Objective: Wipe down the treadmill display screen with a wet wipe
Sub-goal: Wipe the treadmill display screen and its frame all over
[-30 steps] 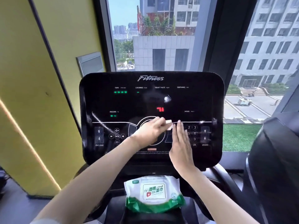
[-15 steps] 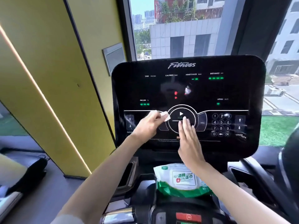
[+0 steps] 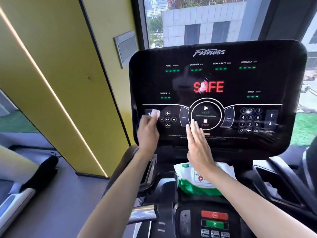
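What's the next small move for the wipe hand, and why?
Probably slide the left hand up and right, dragging the wet wipe over the upper display screen. The wipe sits on the far-left incline buttons, and streaks show by the red SAFE text above.

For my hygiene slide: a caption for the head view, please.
Left hand holds a wet wipe against the treadmill display; right hand rests flat on it.
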`<state>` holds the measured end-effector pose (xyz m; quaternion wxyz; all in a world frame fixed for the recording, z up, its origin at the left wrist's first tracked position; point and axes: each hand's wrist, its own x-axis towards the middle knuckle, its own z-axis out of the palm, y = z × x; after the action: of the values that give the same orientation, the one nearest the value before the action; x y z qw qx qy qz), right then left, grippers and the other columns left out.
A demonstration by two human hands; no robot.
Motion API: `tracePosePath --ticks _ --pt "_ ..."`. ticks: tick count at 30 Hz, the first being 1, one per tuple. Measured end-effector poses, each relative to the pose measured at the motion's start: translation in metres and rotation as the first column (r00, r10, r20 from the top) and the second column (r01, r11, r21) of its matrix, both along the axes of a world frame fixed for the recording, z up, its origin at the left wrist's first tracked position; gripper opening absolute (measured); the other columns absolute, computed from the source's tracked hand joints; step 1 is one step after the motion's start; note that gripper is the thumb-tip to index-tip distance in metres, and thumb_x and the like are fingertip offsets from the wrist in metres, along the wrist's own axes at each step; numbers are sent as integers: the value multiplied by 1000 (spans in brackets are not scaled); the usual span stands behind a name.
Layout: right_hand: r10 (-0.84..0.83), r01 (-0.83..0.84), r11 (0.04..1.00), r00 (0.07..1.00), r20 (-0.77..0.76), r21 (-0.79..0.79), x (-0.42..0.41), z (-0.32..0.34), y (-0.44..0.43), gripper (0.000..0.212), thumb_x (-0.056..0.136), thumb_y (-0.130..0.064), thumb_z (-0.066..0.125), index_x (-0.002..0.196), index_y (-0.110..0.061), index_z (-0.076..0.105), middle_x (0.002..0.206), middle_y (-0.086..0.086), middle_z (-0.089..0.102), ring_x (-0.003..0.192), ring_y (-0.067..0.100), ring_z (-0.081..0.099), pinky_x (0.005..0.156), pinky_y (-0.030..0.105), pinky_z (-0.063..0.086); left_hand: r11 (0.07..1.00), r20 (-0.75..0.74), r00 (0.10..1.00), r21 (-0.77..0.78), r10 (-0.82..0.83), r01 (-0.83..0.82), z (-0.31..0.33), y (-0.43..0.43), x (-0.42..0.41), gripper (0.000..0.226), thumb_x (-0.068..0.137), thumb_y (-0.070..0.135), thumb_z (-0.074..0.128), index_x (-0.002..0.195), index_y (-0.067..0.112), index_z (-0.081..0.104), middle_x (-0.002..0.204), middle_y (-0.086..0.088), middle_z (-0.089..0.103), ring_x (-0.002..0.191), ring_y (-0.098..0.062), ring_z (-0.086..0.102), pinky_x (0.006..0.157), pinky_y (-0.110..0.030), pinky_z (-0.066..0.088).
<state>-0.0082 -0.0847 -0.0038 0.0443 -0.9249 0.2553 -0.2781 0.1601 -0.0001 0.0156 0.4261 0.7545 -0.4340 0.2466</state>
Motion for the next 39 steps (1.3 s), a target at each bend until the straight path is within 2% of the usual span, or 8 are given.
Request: tracePosePath --ticks 6,10,13,18,24,28,33,39 --pt "30 -30 1000 1000 9 7 3 -2 6 84 65 23 40 144 5 20 154 22 10 144 28 5 116 41 13 983 -12 986 80 -166 167 -1 0 -35 45 87 -4 52 124 21 59 88 -2 50 75 -18 52 60 -33 50" --pt "31 -31 999 999 -12 -16 -2 -7 4 85 64 24 36 145 3 19 154 19 11 144 27 6 116 42 15 963 -309 941 -178 140 -202 26 15 -5 42 91 -4 48 126 16 57 91 -4 46 74 -17 47 63 -21 36" --pt "20 -20 1000 1000 -21 -15 -9 -9 -1 85 64 24 36 145 3 19 154 19 11 144 27 7 116 41 14 940 -413 863 -45 290 -337 25 11 3 37 93 0 43 125 16 54 103 -7 50 81 -21 53 68 -32 47" --pt "19 -19 1000 1000 -2 18 -21 -10 -12 85 63 24 40 144 5 22 153 21 12 143 29 7 116 41 14 963 -369 890 58 266 -264 3 -27 -62 35 80 -9 50 110 10 53 104 -10 52 87 -27 53 65 -35 44" --pt "47 -48 998 999 25 47 -31 -10 -22 84 68 22 45 145 3 17 155 19 6 144 25 0 117 37 4 990 -168 981 94 -93 110 9 -57 -109 23 90 2 46 108 11 59 99 -6 54 83 -22 52 70 -36 47" --pt "4 -5 1000 1000 7 8 -35 -11 -24 84 70 24 39 146 0 12 156 16 -2 144 22 -6 116 30 -6 978 -328 931 -74 161 -195 28 -33 -71 26 94 3 43 115 11 55 108 -7 50 80 -19 51 65 -30 41" --pt "15 -15 1000 1000 12 7 -39 -13 -29 78 71 20 38 145 1 20 155 20 -2 144 26 -4 118 39 7 862 -546 725 -9 420 -506 13 -11 -32 26 95 3 38 115 11 53 113 -11 47 80 -29 55 62 -33 39" --pt "18 -20 998 999 31 63 -47 -11 -36 79 71 11 47 145 0 21 153 26 -3 143 31 -6 117 45 10 976 -257 943 11 213 -217 0 -65 -117 25 73 -14 51 89 6 55 85 -11 55 70 -28 56 55 -28 46"
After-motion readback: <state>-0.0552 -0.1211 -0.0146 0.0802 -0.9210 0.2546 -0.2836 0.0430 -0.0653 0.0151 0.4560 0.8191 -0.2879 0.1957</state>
